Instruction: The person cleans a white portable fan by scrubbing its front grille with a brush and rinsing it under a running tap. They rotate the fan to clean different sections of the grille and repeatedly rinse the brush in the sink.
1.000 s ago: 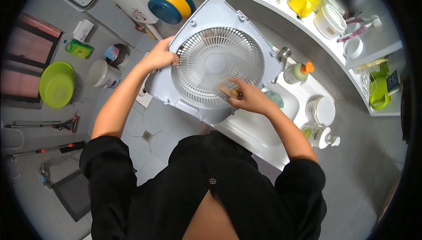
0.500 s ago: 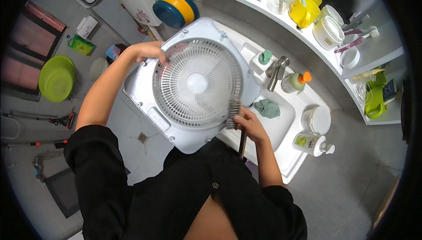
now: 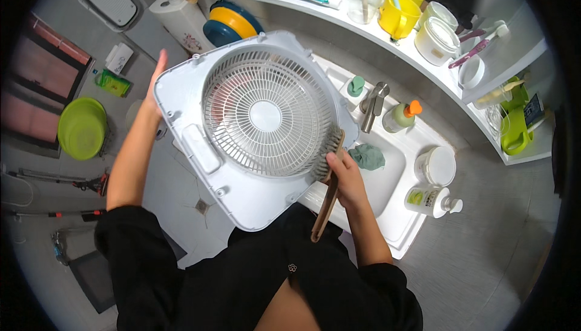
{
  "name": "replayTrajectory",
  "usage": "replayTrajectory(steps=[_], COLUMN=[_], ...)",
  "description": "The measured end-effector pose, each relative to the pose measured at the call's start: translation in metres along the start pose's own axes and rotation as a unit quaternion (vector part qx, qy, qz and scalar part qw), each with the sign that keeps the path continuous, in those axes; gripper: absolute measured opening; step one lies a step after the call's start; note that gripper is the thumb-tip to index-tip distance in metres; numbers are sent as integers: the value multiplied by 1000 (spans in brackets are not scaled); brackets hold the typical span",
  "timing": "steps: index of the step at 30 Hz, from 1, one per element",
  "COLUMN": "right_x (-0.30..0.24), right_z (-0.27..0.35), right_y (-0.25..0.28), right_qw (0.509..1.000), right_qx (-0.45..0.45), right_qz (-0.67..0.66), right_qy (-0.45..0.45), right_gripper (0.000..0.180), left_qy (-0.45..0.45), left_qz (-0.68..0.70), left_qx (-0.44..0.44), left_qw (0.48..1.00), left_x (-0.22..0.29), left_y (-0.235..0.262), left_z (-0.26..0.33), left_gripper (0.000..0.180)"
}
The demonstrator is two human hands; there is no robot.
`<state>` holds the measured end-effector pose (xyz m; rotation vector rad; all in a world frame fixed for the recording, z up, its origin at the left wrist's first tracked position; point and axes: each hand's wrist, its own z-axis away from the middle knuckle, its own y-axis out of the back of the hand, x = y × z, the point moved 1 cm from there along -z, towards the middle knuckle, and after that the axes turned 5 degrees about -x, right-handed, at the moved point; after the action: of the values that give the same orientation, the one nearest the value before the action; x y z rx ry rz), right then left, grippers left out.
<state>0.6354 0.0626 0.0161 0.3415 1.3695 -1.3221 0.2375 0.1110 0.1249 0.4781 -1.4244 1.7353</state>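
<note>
A pale fan cover [image 3: 190, 104] with a round slatted grille is tilted in front of me, above the floor and the near side of the sink. My left hand [image 3: 156, 82] supports it at its left edge, thumb stretched along the outside. The other fingers are behind the panel, where a skin-coloured patch shows through the slats. In my right hand [image 3: 344, 176] is a scrub brush [image 3: 327, 204] with a brown handle. Its grey bristles touch the lower right rim of the grille.
The white sink [image 3: 396, 179] lies to the right, with a green cloth [image 3: 367, 156] in its basin beneath a faucet [image 3: 374, 107]. Around its edge stand an orange-topped pump bottle [image 3: 401, 116], a white tub [image 3: 436, 165] and a white pump bottle [image 3: 430, 201]. A loaded shelf [image 3: 327, 13] curves above.
The fan cover has turned and come slightly lower and left. My left hand has shifted from gripping the upper rim to the left edge. The brush has swung, showing more of its handle.
</note>
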Motion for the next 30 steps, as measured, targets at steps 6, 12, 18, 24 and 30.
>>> replayTrajectory(steps=[6,12,18,24,30], right_x=[-7,15,36,-43,-62], right_z=[13,9,4,12,-13], right_y=[-39,-41,-24,-8,-71], right_qw=[993,992,999,982,891], right_qx=[25,51,10,-39,-229], right_qz=[17,24,50,174,383], right_qy=[111,112,12,-60,84], right_gripper=[22,20,19,28,43], left_qy=[-181,-234,-78,-207,-229], left_qz=[3,95,-40,-23,-107], left_qx=[102,41,162,155,165], left_qw=[978,967,983,966,953], left_x=[-52,-102,-124,-112,-109], left_y=[25,-22,15,0,-35], left_z=[27,55,69,88,81], left_gripper=[74,66,47,56,55])
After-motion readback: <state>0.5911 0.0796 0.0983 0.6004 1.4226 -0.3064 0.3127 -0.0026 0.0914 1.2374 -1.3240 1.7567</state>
